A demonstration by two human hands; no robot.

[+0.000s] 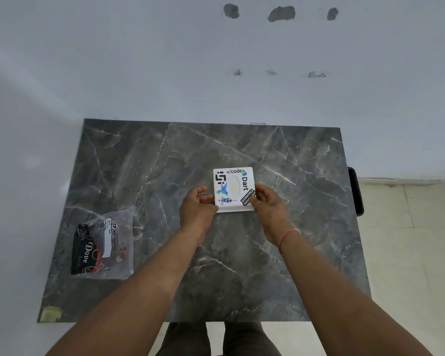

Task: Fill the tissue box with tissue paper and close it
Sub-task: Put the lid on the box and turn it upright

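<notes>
A white square tissue box [233,187] with stickers and an oval slot on top rests on the grey marble table [165,163], right of centre. My left hand [197,206] grips its near left corner and my right hand [266,202] grips its near right side. The lid looks closed on the box. A crumpled clear plastic tissue wrapper [106,246] with black and red print lies flat at the table's left, apart from both hands.
A pale wall runs behind and to the left of the table. A dark object [356,191] sits just off the table's right edge, above a tiled floor. A patch of greenish tape [50,313] marks the near left corner.
</notes>
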